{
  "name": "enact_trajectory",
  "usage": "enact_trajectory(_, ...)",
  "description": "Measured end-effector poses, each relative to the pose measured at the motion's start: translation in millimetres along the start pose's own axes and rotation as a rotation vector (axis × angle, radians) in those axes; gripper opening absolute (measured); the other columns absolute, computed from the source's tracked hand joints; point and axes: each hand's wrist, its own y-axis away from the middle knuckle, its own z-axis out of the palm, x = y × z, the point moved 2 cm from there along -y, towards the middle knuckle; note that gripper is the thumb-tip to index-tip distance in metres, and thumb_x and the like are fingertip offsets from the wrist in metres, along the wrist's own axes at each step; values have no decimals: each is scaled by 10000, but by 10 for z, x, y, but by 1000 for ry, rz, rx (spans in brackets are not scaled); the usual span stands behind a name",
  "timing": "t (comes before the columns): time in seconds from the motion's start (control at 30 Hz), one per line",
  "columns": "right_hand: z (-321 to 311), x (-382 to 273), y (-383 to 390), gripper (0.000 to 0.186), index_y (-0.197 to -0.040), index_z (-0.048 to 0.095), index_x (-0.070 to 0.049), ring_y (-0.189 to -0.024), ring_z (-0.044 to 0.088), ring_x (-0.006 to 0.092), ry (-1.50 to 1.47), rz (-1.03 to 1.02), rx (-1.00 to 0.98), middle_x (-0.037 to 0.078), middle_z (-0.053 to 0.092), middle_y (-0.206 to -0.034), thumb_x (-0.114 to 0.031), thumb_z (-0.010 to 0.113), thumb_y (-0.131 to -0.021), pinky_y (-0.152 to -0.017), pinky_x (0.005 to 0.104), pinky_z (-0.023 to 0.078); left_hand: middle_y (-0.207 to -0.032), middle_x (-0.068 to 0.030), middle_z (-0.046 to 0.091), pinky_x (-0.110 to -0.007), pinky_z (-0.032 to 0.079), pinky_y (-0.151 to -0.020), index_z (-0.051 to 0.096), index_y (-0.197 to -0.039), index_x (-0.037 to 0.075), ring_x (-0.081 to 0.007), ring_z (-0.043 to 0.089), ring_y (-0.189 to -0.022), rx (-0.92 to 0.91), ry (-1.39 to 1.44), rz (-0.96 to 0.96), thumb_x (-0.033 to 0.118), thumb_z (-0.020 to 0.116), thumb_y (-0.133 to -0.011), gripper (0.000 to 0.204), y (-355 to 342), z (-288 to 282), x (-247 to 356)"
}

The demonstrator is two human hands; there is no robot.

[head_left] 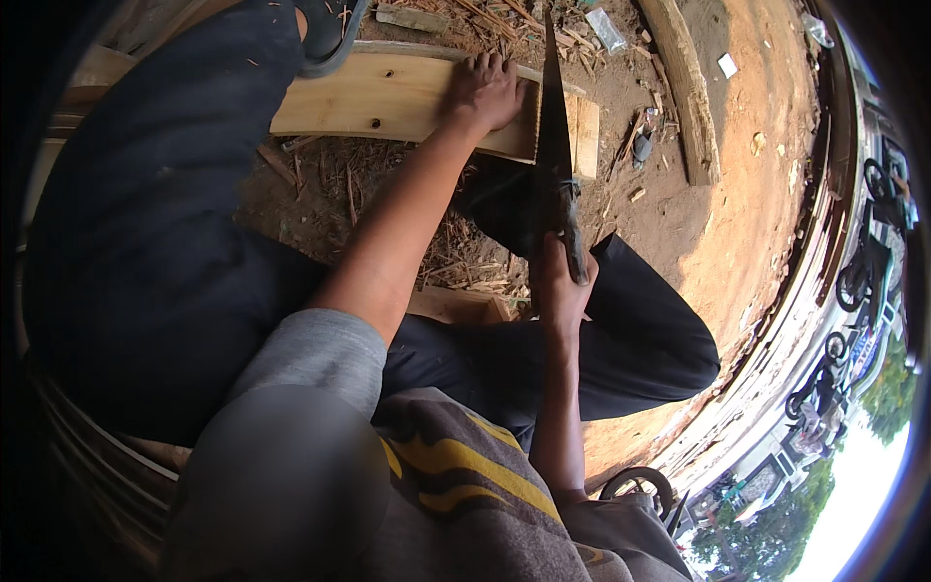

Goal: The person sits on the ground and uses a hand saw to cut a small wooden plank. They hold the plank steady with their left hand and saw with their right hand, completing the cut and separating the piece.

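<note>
My right hand is closed round the worn handle of a handsaw. Its long dark blade points away from me and lies across a pale wooden board close to the right end. A short piece of the board shows to the right of the blade. My left hand bears down on the board just left of the saw, its fingers bent at the far edge. Two small dark holes mark the board farther left. The blade hides the line where it meets the wood.
A sandalled foot rests by the board's far left side. My bent legs in dark trousers flank the work. Wood scraps and shavings litter the ground. A rough plank lies at right; motorcycles stand beyond.
</note>
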Motion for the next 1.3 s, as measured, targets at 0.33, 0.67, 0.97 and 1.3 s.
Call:
enact_trajectory(0.33, -155, 116, 512, 207, -822, 558, 25, -623, 389, 36, 110, -78, -39, -33, 461, -668, -157, 547, -921, -539, 235, 334, -1231, -216, 486, -525, 277, -1023, 484, -1107, 19, -371, 422, -1197, -59, 11, -24, 313, 466, -922, 347, -12, -34, 5)
enact_trajectory(0.67, -44, 34, 457, 216, -766, 528, 8, -584, 372, 37, 52, -38, -28, -39, 450, -638, -144, 558, -916, -513, 245, 330, -1415, -246, 365, -538, 169, -1122, 406, -1309, -2, -392, 287, -1353, -283, -2, -50, 395, 348, -953, 537, 0, -79, -1)
enact_trajectory(0.97, 93, -46, -135, 181, -771, 534, 10, -593, 369, 30, 62, -18, -34, -36, 461, -640, -101, 540, -914, -519, 227, 329, -1243, -233, 481, -528, 263, -1050, 474, -1208, -1, -376, 413, -1221, -170, -18, -2, 374, 394, -942, 467, -24, -42, -41)
enact_trajectory(1.3, 39, -19, 43, 199, -758, 532, 6, -577, 369, 31, 26, -56, -24, -47, 423, -619, -112, 531, -918, -498, 237, 315, -1202, -219, 498, -513, 283, -1035, 524, -1131, 1, -357, 428, -1203, -102, -58, 6, 366, 446, -920, 429, -49, 19, -20)
